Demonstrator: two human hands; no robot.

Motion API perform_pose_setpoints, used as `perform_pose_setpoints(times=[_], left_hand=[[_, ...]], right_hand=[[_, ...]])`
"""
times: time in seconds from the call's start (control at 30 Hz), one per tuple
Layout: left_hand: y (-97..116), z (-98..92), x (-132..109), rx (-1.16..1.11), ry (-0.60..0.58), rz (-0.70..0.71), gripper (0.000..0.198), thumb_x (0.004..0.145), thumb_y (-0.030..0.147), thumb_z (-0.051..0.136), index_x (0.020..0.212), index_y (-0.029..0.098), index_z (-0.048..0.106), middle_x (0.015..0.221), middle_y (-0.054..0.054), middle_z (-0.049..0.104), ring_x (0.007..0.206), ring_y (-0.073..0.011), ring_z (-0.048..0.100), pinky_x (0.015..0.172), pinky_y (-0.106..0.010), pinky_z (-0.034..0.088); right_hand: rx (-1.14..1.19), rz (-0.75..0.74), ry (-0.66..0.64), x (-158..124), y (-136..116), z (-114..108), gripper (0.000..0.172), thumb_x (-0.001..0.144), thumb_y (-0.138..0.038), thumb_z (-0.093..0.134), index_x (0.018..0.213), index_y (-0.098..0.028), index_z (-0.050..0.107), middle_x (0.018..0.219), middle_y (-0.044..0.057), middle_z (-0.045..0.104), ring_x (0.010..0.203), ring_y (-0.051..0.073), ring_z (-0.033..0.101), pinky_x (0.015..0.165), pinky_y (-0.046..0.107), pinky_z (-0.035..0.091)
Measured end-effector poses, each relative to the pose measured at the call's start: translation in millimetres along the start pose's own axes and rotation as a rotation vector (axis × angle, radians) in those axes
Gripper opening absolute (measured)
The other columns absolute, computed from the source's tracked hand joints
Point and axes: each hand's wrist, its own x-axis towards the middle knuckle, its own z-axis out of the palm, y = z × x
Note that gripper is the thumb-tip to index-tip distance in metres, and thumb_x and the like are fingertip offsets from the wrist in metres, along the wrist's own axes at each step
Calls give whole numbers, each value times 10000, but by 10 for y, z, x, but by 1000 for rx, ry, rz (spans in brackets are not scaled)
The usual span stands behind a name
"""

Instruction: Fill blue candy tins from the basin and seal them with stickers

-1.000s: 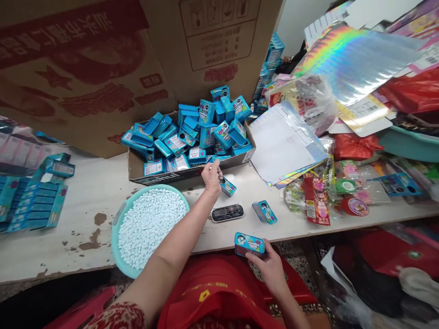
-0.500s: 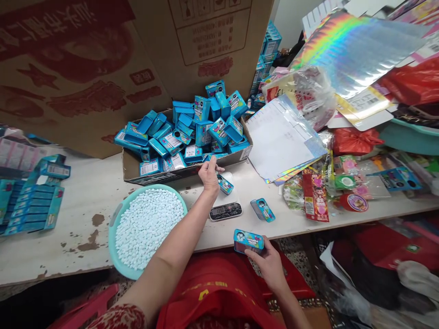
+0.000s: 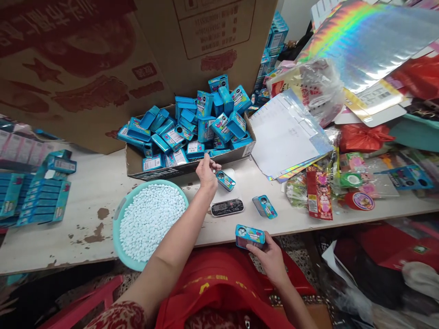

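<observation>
Right hand pinched a blue tin, likely light, stiff, best gripped by its sides. Left hand curled, hold unclear.

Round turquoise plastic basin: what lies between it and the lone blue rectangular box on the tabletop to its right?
The head view shows the left forearm, then a white digital scale bearing another blue box.
</observation>
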Motion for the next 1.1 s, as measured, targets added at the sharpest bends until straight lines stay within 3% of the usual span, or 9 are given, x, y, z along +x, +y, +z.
perform_pose_setpoints(times=[0.17,0.3,0.37,0.53,0.63,0.83,1.0,1.1], left_hand=[[356,-231,-96,-152,-18,-239,426,709,476,679,592,173,404,476,64,396,403,-41,415,392,-163,299],[543,-535,-152,-78,-39,-334,363,724,395,679,609,169,420,467,70,379,348,-17,308,322,-142,172],[535,-667,-184,47,-49,-345,336,697,377,698,619,158,456,482,58,419,346,-13,312,318,-135,149],[322,-838,-277,485,-159,-272,296,586,353,756,610,144,548,541,8,536,396,-44,416,357,-153,238],[205,-823,-309,672,-252,-190,219,578,310,740,597,151,590,526,19,530,416,-60,406,393,-176,254],[99,-567,-367,1106,-399,159,71,683,236,650,629,201,622,543,27,504,524,-113,415,516,-220,268],[-44,-325,-410,1413,-554,362,43,763,252,604,767,214,624,757,-20,564,698,-165,503,650,-264,348],[-126,-258,-389,1499,-639,426,38,772,201,585,739,194,602,842,-51,571,815,-193,525,720,-288,375]], right_hand=[[10,3,-18,-11,-18,13,414,624,-400,770,929,-171,609,905,52,682,844,215,611,822,341,484],[10,10,-22,-11,-36,38,427,618,-408,769,933,-168,610,892,58,684,846,225,614,813,347,489],[3,2,-30,-6,-40,52,411,622,-401,767,922,-170,607,890,53,681,825,216,612,803,342,489],[-14,-10,-38,14,-74,69,397,620,-404,763,894,-165,603,869,55,675,789,209,602,775,341,491],[-8,-2,-37,30,-101,61,402,614,-410,764,888,-165,602,864,53,674,791,212,601,778,342,487],[-16,7,-18,55,-106,19,419,594,-428,775,874,-169,602,849,47,670,777,207,591,759,327,485],[-8,-14,0,63,-70,-18,417,603,-428,770,885,-163,613,841,47,671,764,203,590,737,320,490],[-11,-28,-6,74,-40,-39,406,616,-414,767,896,-163,612,852,49,671,770,202,590,746,319,487]])
